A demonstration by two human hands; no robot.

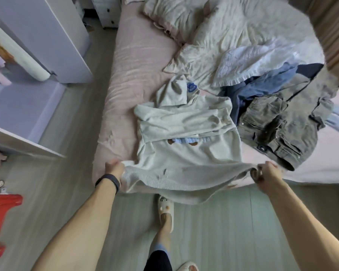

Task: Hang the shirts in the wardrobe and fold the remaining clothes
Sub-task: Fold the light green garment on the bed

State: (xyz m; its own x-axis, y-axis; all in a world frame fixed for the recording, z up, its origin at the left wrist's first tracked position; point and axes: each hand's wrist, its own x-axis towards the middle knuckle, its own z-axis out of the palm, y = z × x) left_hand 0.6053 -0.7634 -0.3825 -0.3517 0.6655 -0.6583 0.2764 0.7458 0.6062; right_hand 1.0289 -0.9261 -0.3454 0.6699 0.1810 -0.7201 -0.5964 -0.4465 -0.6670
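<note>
A pale cream hoodie lies face up on the pink bed, hood toward the pillows and both sleeves folded across the chest. Its ribbed hem hangs over the bed's near edge. My left hand grips the hem's left corner and my right hand grips the right corner, stretching the hem between them. To the right of the hoodie lies a heap of clothes: grey-green cargo trousers, a blue garment and a white garment.
A rumpled cream duvet and pillow cover the bed's far end. An open white wardrobe stands at the left. A red plastic object sits on the floor at lower left. My slippered foot stands near the bed.
</note>
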